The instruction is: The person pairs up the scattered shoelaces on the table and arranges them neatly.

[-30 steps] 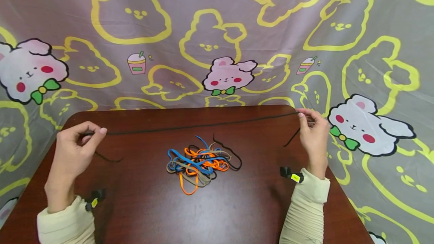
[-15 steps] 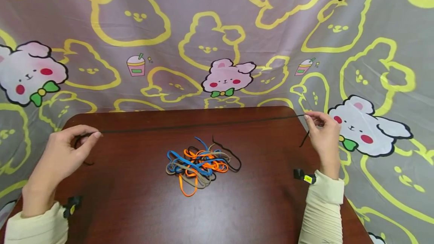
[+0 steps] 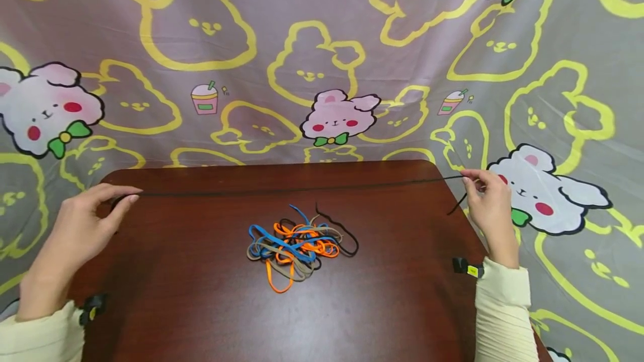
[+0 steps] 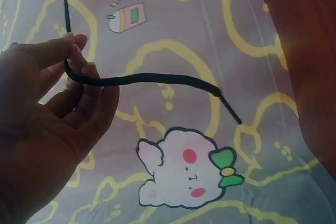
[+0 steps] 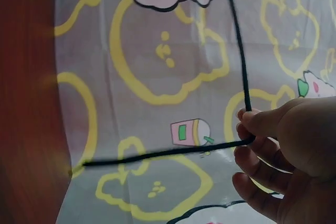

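A black shoelace [image 3: 302,189] is stretched nearly straight across the far part of the table, held between both hands. My left hand [image 3: 83,228] pinches it between thumb and fingertips; in the left wrist view a loose tail of the shoelace [image 4: 152,77] runs off past the fingers to its thin tip. At the right side, my right hand [image 3: 490,211] pinches the other end, and a short tail of the shoelace [image 5: 157,155] sticks out from the fingers. Below the taut span lies a tangled pile of orange, blue, tan and black laces [image 3: 297,247] on the table.
The dark reddish-brown table [image 3: 241,328] has rounded far corners. A hanging cloth [image 3: 402,4] with rabbit and bear drawings surrounds it at the back and sides. Small black wrist cameras [image 3: 468,268] are strapped at the cuffs.
Both hands have moved apart, the left to the left and the right to the right, drawing the black shoelace into a wider span. The pile of laces has not moved.
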The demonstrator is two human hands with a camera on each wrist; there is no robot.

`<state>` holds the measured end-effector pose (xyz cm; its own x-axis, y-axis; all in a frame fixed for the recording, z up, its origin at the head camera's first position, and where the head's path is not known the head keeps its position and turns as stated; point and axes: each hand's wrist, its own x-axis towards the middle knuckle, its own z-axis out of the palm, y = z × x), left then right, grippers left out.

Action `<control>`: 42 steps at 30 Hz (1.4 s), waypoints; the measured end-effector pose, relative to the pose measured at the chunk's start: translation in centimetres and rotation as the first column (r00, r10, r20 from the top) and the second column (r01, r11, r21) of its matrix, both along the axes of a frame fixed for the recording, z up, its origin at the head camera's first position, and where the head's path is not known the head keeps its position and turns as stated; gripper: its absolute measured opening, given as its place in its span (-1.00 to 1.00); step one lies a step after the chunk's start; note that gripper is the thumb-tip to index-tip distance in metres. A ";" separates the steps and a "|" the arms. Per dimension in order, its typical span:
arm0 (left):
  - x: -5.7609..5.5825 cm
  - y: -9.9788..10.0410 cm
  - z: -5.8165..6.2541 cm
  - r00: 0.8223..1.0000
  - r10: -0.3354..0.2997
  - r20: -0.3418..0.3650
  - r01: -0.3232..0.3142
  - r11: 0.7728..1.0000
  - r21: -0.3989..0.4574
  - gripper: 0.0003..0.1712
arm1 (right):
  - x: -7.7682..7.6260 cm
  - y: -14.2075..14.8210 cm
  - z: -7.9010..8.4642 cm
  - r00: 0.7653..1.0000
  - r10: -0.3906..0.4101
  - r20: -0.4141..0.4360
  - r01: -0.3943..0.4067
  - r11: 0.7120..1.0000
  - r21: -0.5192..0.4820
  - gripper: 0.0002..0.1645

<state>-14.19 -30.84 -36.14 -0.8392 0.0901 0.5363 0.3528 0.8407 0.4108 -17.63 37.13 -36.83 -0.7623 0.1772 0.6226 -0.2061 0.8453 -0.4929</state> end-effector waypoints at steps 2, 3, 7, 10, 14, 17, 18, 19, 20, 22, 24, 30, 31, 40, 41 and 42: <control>-0.2 -0.2 -0.2 1.000 0.024 0.002 -0.024 1.000 -0.009 -0.78 | 0.1 0.3 -0.1 0.999 -0.019 0.037 0.019 1.000 0.015 -0.85; -0.3 -0.4 -0.3 0.999 0.041 0.008 -0.041 0.999 -0.017 -0.78 | 0.1 0.5 -0.1 0.998 -0.030 0.058 0.029 0.999 0.021 -0.83; -0.5 -0.9 -0.8 0.997 0.071 0.016 -0.070 0.997 -0.028 -0.80 | 0.3 0.8 -0.3 0.993 -0.039 0.113 0.035 0.999 0.037 -0.78; -0.8 -1.3 -1.1 0.997 0.074 -0.007 -0.074 0.996 -0.052 -0.79 | 0.5 1.1 -0.6 0.994 -0.014 0.112 0.007 0.998 0.056 -0.81; -1.2 -1.8 -1.3 0.996 0.073 -0.049 -0.077 0.993 -0.090 -0.76 | 0.5 1.5 -1.0 0.997 0.006 0.083 -0.012 0.997 0.082 -0.84; -1.4 -2.2 -1.5 0.994 0.074 -0.080 -0.082 0.992 -0.100 -0.74 | 0.6 1.9 -1.2 0.998 0.007 0.070 -0.013 0.996 0.093 -0.85; -1.4 -2.3 -1.6 0.993 0.079 -0.085 -0.088 0.991 -0.104 -0.74 | 0.6 2.1 -1.3 0.998 0.008 0.068 -0.014 0.995 0.095 -0.84; -1.5 -2.5 -1.7 0.993 0.080 -0.086 -0.089 0.991 -0.101 -0.75 | 0.6 2.2 -1.3 0.997 0.010 0.071 -0.017 0.995 0.099 -0.84; -1.5 -2.6 -1.7 0.993 0.086 -0.083 -0.093 0.991 -0.096 -0.75 | 0.6 2.3 -1.4 0.997 0.009 0.075 -0.017 0.995 0.103 -0.84; -1.5 -2.8 -1.8 0.993 0.089 -0.082 -0.096 0.992 -0.086 -0.75 | 0.6 2.5 -1.5 0.996 0.010 0.087 -0.021 0.993 0.116 -0.83; -1.4 -3.0 -1.9 0.992 0.098 -0.076 -0.104 0.992 -0.077 -0.75 | 0.6 2.8 -1.6 0.996 0.015 0.092 -0.026 0.992 0.125 -0.82; -1.3 -3.4 -1.8 0.987 0.140 -0.075 -0.146 0.986 -0.085 -0.75 | 0.4 3.3 -1.7 0.997 0.027 0.073 -0.037 0.990 0.137 -0.80; -1.3 -3.5 -1.7 0.987 0.144 -0.078 -0.151 0.984 -0.090 -0.75 | 0.4 3.4 -1.7 0.997 0.026 0.076 -0.036 0.990 0.139 -0.80; -1.8 -4.6 -2.0 0.982 0.142 -0.125 -0.157 0.980 -0.121 -0.79 | 0.2 4.1 -2.0 0.989 -0.001 0.147 -0.021 0.989 0.145 -0.80; -1.8 -4.7 -2.1 0.982 0.138 -0.126 -0.153 0.981 -0.123 -0.79 | 0.2 4.1 -2.0 0.989 -0.001 0.149 -0.021 0.989 0.146 -0.80; -1.8 -4.8 -2.1 0.982 0.132 -0.133 -0.149 0.980 -0.129 -0.79 | 0.1 4.2 -2.1 0.989 0.000 0.150 -0.023 0.989 0.147 -0.80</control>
